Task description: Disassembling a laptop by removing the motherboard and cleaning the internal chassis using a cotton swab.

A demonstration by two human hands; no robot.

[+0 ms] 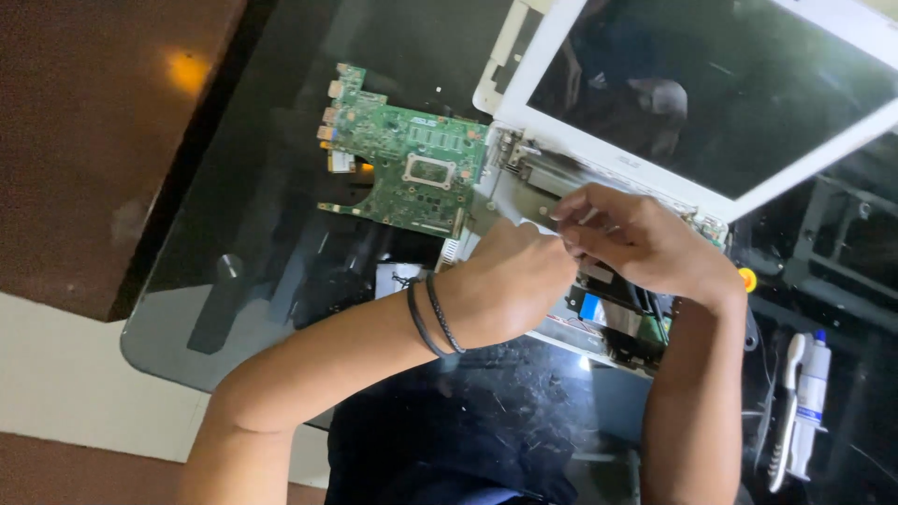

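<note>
Across the dark glass surface point(234, 309) lies an opened white laptop, the largest thing in view. Its screen point(711, 89) is tilted back at the far right, dark and reflecting, with its upper corner cut off by the frame. The laptop base point(613, 323) sits under both hands, its insides exposed, though most of it is hidden by them. Left of the screen, apart from the base, a green circuit board point(407, 154) lies flat, its long axis running left to right.

Both hands meet just near of the hinge point(524, 159), where the screen joins the base. The left hand point(510, 281), with 2 dark bands on its wrist, is curled with its fingers closed at the metal hinge plate; the right hand point(631, 238) has its fingertips pinched together, touching the left. Something small seems held between them, but it is too small and too covered to tell what. The hinge lies just beyond and to the left of the fingertips, so the left hand is nearer to it.

At the near right a white bottle point(812, 397) and a white-handled tool point(784, 411) lie side by side, pointing near to far. A small red and yellow knob point(746, 279) shows by the right wrist; what it belongs to is unclear.
</note>
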